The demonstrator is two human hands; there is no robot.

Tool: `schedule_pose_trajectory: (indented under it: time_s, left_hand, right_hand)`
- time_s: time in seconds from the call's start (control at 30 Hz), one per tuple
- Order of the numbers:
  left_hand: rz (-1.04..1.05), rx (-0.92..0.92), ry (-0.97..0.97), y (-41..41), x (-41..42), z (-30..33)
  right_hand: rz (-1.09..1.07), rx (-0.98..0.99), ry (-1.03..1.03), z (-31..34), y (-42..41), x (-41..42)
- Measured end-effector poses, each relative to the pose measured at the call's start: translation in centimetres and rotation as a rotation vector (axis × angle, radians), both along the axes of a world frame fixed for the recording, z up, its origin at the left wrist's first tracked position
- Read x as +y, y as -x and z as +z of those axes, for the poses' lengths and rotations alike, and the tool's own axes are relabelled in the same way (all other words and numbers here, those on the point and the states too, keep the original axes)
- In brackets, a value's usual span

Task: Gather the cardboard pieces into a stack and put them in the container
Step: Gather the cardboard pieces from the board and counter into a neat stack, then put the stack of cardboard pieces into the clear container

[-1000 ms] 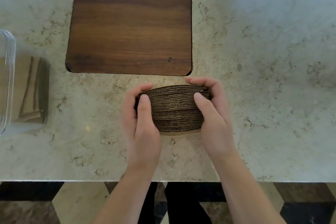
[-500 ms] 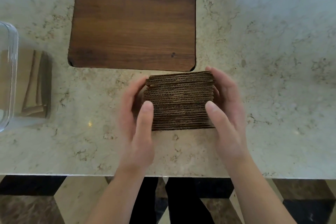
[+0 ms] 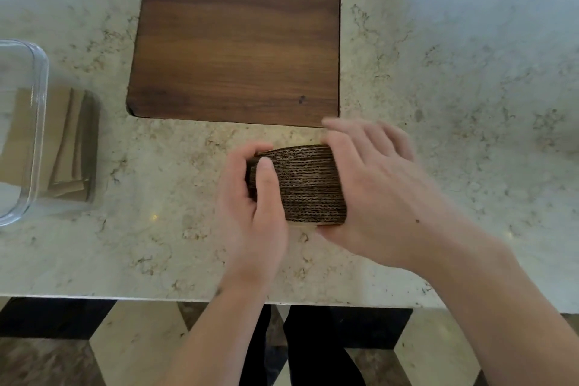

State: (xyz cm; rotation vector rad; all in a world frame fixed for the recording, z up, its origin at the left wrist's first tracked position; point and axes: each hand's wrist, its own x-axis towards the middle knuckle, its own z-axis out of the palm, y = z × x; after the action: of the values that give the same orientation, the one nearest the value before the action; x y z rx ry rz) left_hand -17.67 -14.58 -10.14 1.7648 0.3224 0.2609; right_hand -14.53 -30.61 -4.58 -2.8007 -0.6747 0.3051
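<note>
On the near middle of the marble counter (image 3: 470, 103), just in front of the wooden board (image 3: 238, 34), I hold the cardboard stack (image 3: 304, 185): my left hand (image 3: 250, 213) curls closed around its left end, my right hand (image 3: 372, 191) presses flat, fingers spread, against the right. The stack looks light and stiff, but its loose layers may slide apart, so I'd squeeze both ends. The glass container (image 3: 34, 135) sits far left, with cardboard inside.

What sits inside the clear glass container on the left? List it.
Inside the clear glass container, brown cardboard pieces lie flat near its right wall. The frame's left edge crops the rest of the interior, and glare blurs the piece count.
</note>
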Motion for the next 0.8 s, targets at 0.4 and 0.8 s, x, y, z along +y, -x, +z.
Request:
schedule_pose_trajectory:
  time_s: [0.4,0.8]
  left_hand:
    - [-0.032,0.183,0.09,-1.6,0.6,2.7]
    - [-0.409,0.53,0.651,1.4,1.4,9.3]
  right_hand:
    - [0.075,0.09,0.141,1.6,-3.4,4.7]
    - [-0.843,0.852,-1.215,7.2,-0.7,3.4]
